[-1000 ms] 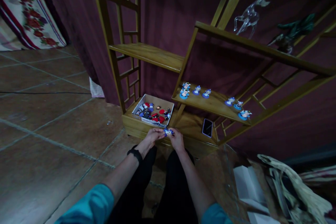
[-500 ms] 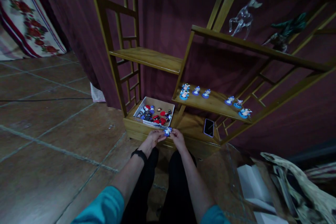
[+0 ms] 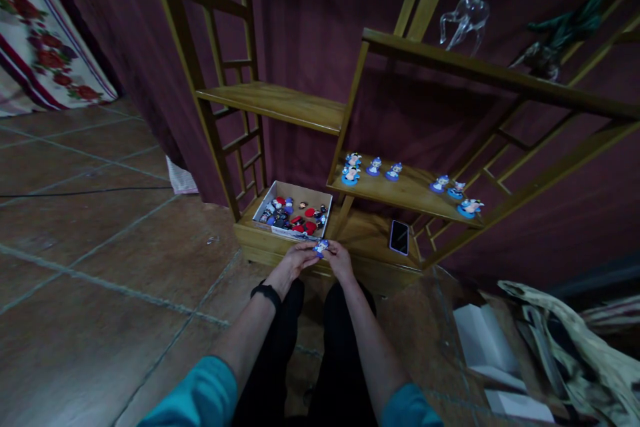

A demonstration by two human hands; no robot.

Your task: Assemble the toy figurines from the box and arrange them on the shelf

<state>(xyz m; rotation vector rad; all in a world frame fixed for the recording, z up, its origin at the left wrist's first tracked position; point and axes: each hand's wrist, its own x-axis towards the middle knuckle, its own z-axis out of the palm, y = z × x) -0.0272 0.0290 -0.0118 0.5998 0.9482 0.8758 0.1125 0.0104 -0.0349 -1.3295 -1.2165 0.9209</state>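
Observation:
Between my two hands is a small white-and-purple figurine (image 3: 321,247) on a round purple base, held just in front of the cabinet's lower ledge. My left hand (image 3: 296,260) grips its left side with closed fingers, and my right hand (image 3: 340,261) pinches its right side. Just beyond sits a shallow cardboard box (image 3: 326,220) with several red, purple and black figurines jumbled inside. On the shelf (image 3: 407,190) up to the right stand several similar figurines, among them a purple-based one (image 3: 393,172) and a blue-based one (image 3: 470,208) near the right end.
A phone (image 3: 399,237) lies on the lower ledge at right. Higher up stand a clear glass horse (image 3: 467,17) and a dark green statuette (image 3: 555,40). White boxes (image 3: 487,340) and a pale cloth (image 3: 575,340) lie on the floor at right. A wooden post (image 3: 193,80) rises at left.
The view has shifted slightly. Both hands stay on the figurine, which looks slightly turned or tilted; the shelf figurines and the box keep their places.

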